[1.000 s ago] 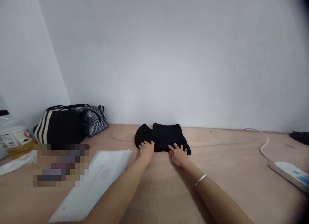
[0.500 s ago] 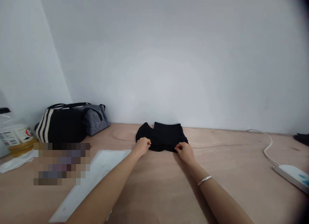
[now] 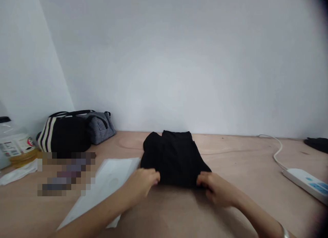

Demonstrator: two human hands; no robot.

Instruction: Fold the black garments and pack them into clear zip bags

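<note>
Pale wooden worktop [image 3: 230, 203] against a white wall [image 3: 179, 60]. A folded black garment [image 3: 174, 159] lies mid-worktop near the far edge, with a striped bag [image 3: 64, 133] at the far left corner. Left hand [image 3: 142, 184] and right hand [image 3: 215, 190] clasp the garment's near corners.

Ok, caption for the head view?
Left hand and right hand grip the near edge of a black garment on a table.

Pixelated patch [image 3: 66, 174], bottle [image 3: 15, 147] cut by left edge, grip of right hand [image 3: 217, 192] on black garment [image 3: 174, 159] blurred
</note>
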